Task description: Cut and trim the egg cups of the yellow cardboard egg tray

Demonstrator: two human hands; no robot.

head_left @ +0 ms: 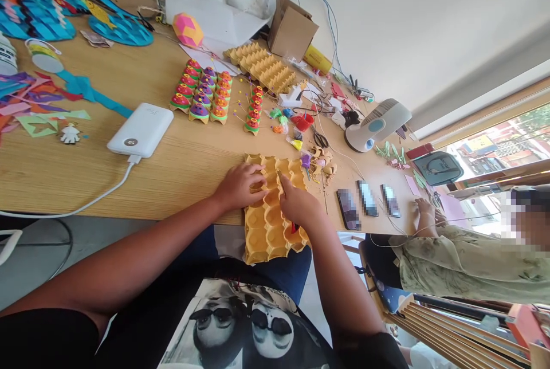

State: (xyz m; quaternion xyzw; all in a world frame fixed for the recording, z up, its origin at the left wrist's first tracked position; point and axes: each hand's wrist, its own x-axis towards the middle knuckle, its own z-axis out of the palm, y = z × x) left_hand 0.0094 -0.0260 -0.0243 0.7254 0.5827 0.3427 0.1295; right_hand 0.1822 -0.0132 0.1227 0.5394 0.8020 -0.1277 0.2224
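Observation:
A yellow egg tray (256,237) lies over the table's front edge, its near end jutting out above the lap. My left hand (243,187) rests on the tray's left side, fingers bent over the cups and gripping it. My right hand (298,201) is closed over the tray's right part with the index finger stretched forward along a row. A red-handled tool (294,227) shows below the right palm; its working end is hidden, so its kind is unclear. Torn tray pieces (322,163) and crumbs lie just right of the tray.
Behind the tray stand painted egg-cup strips (201,91), another egg tray (260,65) and black scissors (320,138). A white power bank (141,130) with a cable lies left. To the right are a white fan (378,122), several phones (348,208) and a seated person (464,260).

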